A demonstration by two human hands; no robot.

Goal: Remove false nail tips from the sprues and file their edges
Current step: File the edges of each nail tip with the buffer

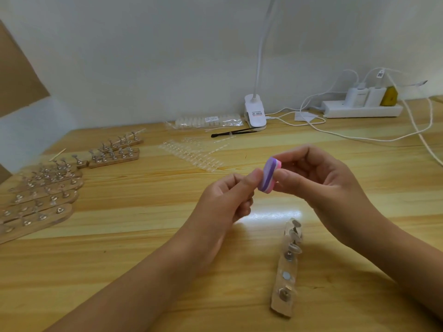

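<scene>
My right hand [318, 180] grips a small purple, white and pink nail file block [269, 174] between thumb and fingers, above the table's middle. My left hand [227, 197] has its fingers curled and its thumb pressed against the block's purple face; whatever it pinches there is too small to make out. Clear false nail tips on sprues [191, 153] lie flat on the wood behind my hands. A clear holder strip [286, 267] with metal studs and a few nail tips lies below my right hand.
Several wooden holder strips [40, 197] with metal stands fill the left side. A bag of nail tips [206, 121], a black brush [233, 133], a clip lamp [255, 113] and a power strip [362, 109] with white cables [359, 137] sit along the back.
</scene>
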